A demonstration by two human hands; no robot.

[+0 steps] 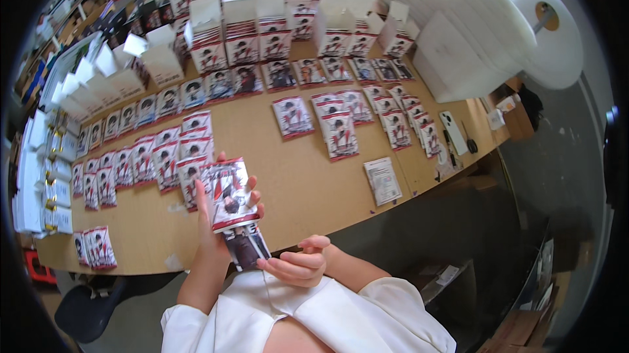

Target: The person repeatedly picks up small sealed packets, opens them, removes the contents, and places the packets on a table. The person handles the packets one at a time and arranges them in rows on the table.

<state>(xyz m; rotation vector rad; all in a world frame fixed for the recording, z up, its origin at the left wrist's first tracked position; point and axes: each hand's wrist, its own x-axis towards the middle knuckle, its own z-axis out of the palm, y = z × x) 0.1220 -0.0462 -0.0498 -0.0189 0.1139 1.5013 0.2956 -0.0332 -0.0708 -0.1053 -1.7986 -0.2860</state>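
Note:
My left hand grips a stack of printed card packs with red, white and black pictures, held above the near edge of the wooden table. From the bottom of the stack a darker pack sticks out, and my right hand has its fingertips on that pack's lower corner. Rows of similar packs lie flat on the table just left of my left hand.
More pack piles cover the table's middle and right. Open white boxes filled with packs line the far edge. White foam sheets and a foam roll stand at the right. A phone and a leaflet lie near the table's right edge.

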